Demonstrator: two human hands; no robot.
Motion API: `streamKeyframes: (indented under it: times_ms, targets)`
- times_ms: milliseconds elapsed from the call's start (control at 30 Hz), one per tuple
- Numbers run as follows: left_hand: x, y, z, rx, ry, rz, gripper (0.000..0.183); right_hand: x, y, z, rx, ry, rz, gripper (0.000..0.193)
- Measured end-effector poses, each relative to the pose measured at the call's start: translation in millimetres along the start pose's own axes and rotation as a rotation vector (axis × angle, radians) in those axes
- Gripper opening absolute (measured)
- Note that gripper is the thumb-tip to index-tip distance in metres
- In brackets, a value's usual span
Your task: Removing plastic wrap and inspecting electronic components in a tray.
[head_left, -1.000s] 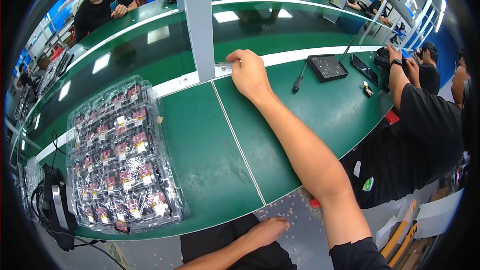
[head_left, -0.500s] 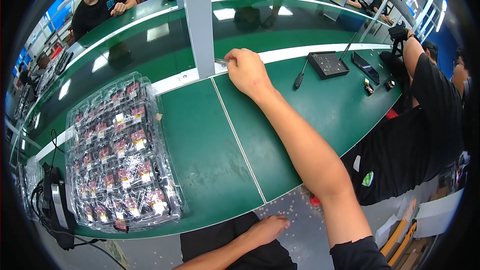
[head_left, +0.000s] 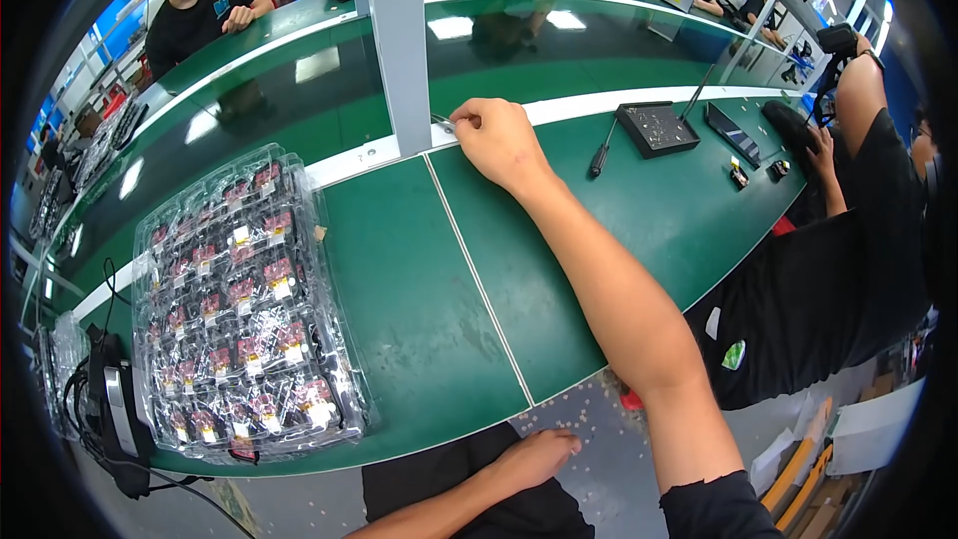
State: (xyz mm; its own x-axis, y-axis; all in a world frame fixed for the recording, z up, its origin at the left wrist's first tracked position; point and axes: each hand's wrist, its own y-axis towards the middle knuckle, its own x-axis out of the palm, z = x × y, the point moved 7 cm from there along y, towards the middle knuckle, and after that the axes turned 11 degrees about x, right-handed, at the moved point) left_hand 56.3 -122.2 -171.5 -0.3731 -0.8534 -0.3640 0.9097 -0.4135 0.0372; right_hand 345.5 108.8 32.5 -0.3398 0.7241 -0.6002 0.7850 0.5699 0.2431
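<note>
My right hand (head_left: 497, 143) reaches across the green workbench to its far white edge, just right of the grey post (head_left: 401, 60). Its fingers are curled in a pinch. A thin greyish, metallic-looking piece (head_left: 445, 126) shows at the fingertips; most of it is hidden, so its kind is unclear. My left hand (head_left: 541, 454) lies loosely over my lap below the bench's near edge, with nothing visible in it. To the left on the bench sits a stack of clear plastic trays (head_left: 344, 379) filled with small black-and-red parts bearing white and yellow tabs.
A screwdriver (head_left: 599, 160), a black tray with small bits (head_left: 659, 130), a dark flat device (head_left: 730, 135) and two small parts lie right. A co-worker in black (head_left: 828, 269) sits there. Black cables and a device (head_left: 115, 399) crowd the left. Other people sit beyond the dark belt.
The co-worker on the right has shifted, and a hand there now reaches beside a dark object on the bench. My hands have hardly moved.
</note>
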Motion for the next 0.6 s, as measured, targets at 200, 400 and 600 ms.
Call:
streamKeyframes:
  times_ms: [200,400,600]
  targets:
    - [4.2,0.5,-2.5,-0.005,-0.004,-0.021,0.022,2.3,-0.1,0.4,0.044,-0.029,-0.04,0.023]
    - [0.5,0.2,0.7,-0.016,0.005,-0.018,0.022,2.7,-2.6,-3.0,0.122,-0.05,-0.151,0.027]
    - [3.4,0.7,-4.4,-0.006,-0.011,0.006,0.022,3.6,-5.3,-3.1,0.077,-0.072,-0.111,0.027]
